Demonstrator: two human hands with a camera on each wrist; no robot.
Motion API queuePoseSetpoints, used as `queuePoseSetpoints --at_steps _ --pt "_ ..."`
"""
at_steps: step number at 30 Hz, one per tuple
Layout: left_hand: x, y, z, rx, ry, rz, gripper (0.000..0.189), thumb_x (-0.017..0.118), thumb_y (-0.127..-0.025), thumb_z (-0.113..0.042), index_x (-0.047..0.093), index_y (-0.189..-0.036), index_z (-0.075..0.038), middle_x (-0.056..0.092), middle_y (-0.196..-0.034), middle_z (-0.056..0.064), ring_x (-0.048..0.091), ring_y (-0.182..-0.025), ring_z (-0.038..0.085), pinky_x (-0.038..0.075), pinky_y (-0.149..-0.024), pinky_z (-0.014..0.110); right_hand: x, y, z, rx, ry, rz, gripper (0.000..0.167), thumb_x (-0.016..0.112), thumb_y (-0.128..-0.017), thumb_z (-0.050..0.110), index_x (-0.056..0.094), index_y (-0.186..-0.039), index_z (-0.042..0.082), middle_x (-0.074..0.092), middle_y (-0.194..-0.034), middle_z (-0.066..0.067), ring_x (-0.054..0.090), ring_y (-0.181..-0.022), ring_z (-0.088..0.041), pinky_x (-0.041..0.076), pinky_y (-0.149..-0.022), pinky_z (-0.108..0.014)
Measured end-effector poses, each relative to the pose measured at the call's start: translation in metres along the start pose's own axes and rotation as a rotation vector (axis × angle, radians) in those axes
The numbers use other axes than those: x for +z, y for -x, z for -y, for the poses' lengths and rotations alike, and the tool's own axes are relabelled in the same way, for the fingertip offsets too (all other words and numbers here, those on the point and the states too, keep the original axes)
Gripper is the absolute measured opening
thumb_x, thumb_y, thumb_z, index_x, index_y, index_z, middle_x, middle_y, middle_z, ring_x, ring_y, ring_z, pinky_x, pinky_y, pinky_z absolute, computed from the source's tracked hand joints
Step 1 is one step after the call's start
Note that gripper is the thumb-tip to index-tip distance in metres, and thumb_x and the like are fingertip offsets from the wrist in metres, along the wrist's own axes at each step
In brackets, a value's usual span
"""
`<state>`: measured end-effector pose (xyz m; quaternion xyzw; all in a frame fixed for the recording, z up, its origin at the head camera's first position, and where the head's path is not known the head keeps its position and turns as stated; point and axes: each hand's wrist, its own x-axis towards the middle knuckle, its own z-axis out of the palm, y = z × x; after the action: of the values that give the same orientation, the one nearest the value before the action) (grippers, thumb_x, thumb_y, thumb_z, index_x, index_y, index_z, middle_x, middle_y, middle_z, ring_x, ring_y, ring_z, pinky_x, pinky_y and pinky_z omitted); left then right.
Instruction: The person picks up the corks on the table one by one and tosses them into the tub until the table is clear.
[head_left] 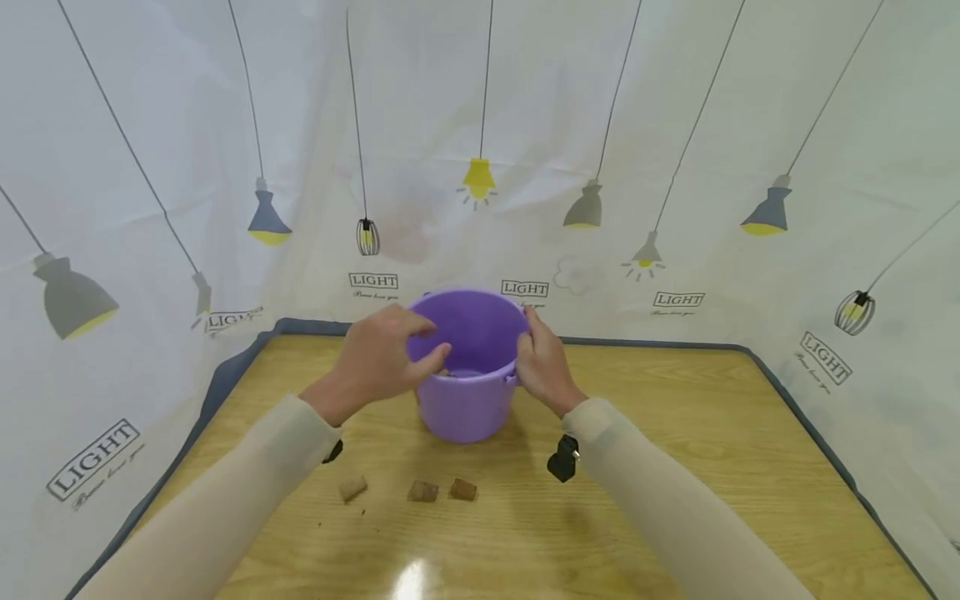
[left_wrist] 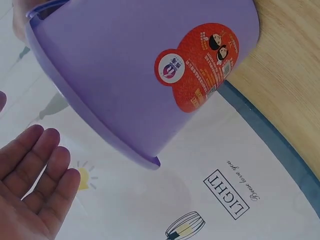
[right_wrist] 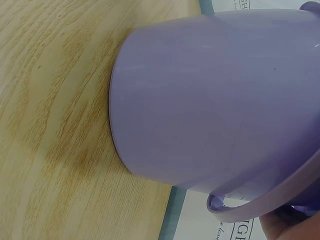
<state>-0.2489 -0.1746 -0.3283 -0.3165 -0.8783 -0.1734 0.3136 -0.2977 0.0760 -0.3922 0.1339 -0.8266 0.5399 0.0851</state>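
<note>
A purple bucket (head_left: 467, 408) stands toward the back of the table, its mouth facing me. My right hand (head_left: 543, 362) grips its rim on the right, beside the handle joint; the right wrist view shows the handle (right_wrist: 265, 202) hanging along the side. At the left of the mouth is my left hand (head_left: 378, 358), thumb and fingers spread apart and holding nothing. In the left wrist view its fingers (left_wrist: 50, 175) are clear of the rim. A bit of something brown shows inside the bucket, by the left thumb. A red sticker (left_wrist: 205, 65) marks the outer wall.
Three short brown cork-like pieces lie in front of the bucket: a pale one (head_left: 352, 487), a middle one (head_left: 423, 492) and a darker one (head_left: 463, 489). Small dark crumbs are scattered near them. A lamp-printed white cloth (head_left: 637, 150) hangs around the wooden table (head_left: 675, 433).
</note>
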Motion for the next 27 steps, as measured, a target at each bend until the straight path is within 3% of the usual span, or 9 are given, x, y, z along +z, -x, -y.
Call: queuePoseSetpoints --at_steps 6,12,27 --pt "-0.008 0.01 0.002 0.03 -0.034 -0.042 0.022 0.077 -0.084 -0.032 0.078 -0.083 -0.01 0.073 -0.078 0.001 0.064 -0.069 0.02 0.053 -0.052 0.032 0.0 0.0 -0.001 0.01 -0.012 0.004 0.059 0.031 -0.107 0.014 0.019 -0.165 0.011 0.041 -0.158 -0.019 0.064 -0.06 -0.022 0.061 -0.054 -0.04" --pt "-0.014 0.021 0.006 0.062 -0.047 -0.069 0.017 0.074 -0.086 -0.025 0.075 -0.076 -0.01 0.07 -0.072 -0.001 0.062 -0.066 0.017 0.052 -0.052 0.031 0.0 0.0 -0.001 0.008 -0.021 0.012 0.06 0.031 -0.107 0.015 0.018 -0.165 0.013 0.042 -0.158 -0.019 0.064 -0.061 -0.022 0.062 -0.056 -0.044" --pt "-0.022 0.048 0.016 0.03 -0.083 0.036 0.018 0.073 -0.087 -0.025 0.073 -0.074 -0.013 0.069 -0.071 -0.001 0.063 -0.064 0.014 0.054 -0.054 0.031 0.001 -0.002 -0.006 0.004 -0.022 -0.004 0.059 0.032 -0.107 0.013 0.02 -0.165 0.011 0.038 -0.16 -0.018 0.061 -0.056 -0.022 0.06 -0.05 -0.041"
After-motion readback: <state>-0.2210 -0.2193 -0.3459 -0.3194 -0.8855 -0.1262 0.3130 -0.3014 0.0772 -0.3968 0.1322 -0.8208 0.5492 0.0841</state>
